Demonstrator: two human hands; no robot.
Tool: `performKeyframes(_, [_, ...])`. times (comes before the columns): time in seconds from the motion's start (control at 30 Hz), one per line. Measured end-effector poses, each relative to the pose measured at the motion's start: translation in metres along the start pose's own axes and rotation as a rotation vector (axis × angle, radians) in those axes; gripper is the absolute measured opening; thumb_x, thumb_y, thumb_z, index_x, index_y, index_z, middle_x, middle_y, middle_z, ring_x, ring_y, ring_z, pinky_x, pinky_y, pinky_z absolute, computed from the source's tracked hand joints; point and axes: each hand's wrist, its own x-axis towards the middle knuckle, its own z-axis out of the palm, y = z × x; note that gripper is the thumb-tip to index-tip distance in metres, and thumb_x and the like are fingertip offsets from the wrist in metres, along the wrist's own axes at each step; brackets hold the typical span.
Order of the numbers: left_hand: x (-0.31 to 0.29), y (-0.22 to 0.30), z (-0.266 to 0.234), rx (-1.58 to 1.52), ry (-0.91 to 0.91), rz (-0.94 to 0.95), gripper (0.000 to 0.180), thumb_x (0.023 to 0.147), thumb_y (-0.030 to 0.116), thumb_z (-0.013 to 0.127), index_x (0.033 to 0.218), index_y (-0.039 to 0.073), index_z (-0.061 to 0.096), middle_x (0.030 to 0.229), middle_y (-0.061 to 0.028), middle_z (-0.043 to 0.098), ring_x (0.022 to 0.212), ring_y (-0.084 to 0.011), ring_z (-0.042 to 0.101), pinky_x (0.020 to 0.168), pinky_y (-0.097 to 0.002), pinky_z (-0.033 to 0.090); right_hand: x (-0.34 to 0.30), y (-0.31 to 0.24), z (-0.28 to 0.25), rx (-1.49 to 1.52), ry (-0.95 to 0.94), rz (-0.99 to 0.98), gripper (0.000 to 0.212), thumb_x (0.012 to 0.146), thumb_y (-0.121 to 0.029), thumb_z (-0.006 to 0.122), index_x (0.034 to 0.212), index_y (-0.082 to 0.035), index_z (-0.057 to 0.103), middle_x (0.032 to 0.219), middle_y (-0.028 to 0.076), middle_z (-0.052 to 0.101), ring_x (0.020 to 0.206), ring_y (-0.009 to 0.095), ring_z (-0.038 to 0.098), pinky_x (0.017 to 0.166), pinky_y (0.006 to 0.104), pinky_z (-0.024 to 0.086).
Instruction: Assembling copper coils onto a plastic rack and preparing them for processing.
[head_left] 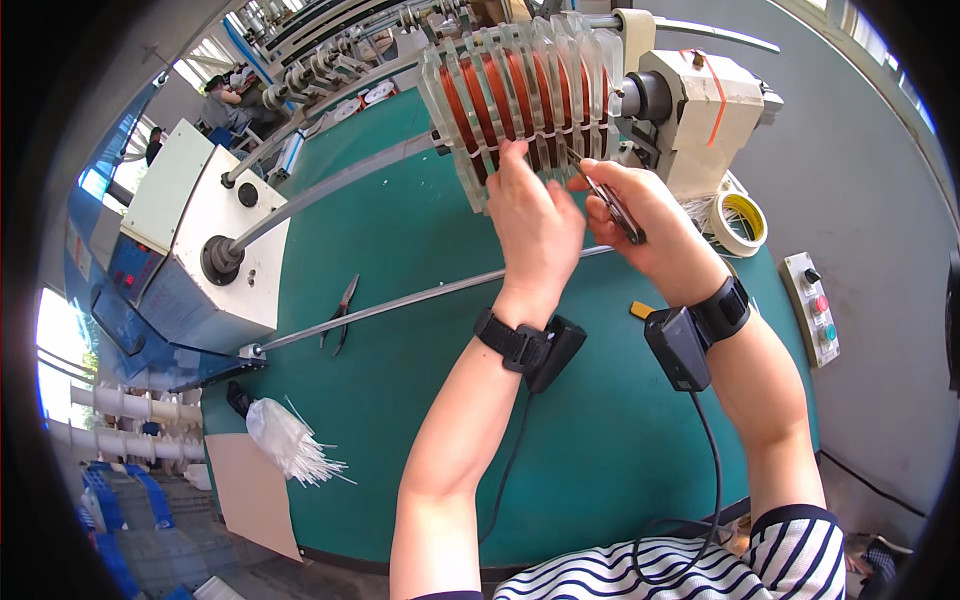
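A row of copper-coloured wire coils [513,95] sits between clear plastic plates on a shaft at the top middle, with white ties across the front. My left hand [535,225] presses against the lower front of the coils, its fingers bent together; whatever they pinch is hidden. Just beside it, my right hand [645,215] grips a slim hand tool [622,212] with a dark and silver handle. The tool's thin pointed end reaches to the coils near the left fingertips; its exact kind I cannot tell.
Pliers [345,315] lie on the green tabletop [400,400] beside a metal rod [400,302]. A bag of white cable ties [285,440] is at the left. White machine housings [710,120] flank the shaft. A tape roll [740,222] and control box [810,310] stand right.
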Motion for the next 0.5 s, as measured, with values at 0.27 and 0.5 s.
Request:
performKeyframes(0.27, [-0.009, -0.026, -0.040, -0.204, 0.163, -0.147, 0.029, 0.084, -0.002, 0.042, 0.111, -0.001, 0.051, 0.114, -0.0127, 0.056, 0.097, -0.0205, 0.057, 0.083, -0.0313, 0.046, 0.014, 0.009, 0.026, 0.060, -0.060, 0.061, 0.027, 0.084, -0.026, 0.062, 0.084, 0.001, 0.057, 0.057, 0.002, 0.049, 0.047, 0.010, 0.043, 0.043, 0.0246, 0.033])
performKeyframes(0.5, [-0.016, -0.081, -0.032, -0.322, -0.081, -0.269, 0.045, 0.088, 0.007, 0.049, 0.131, -0.003, 0.041, 0.123, -0.0241, 0.053, 0.107, -0.0348, 0.056, 0.088, -0.0369, 0.044, 0.038, 0.003, 0.045, 0.092, -0.017, 0.163, 0.024, 0.085, -0.024, 0.059, 0.082, -0.001, 0.054, 0.058, 0.002, 0.047, 0.050, 0.011, 0.043, 0.045, 0.0240, 0.033])
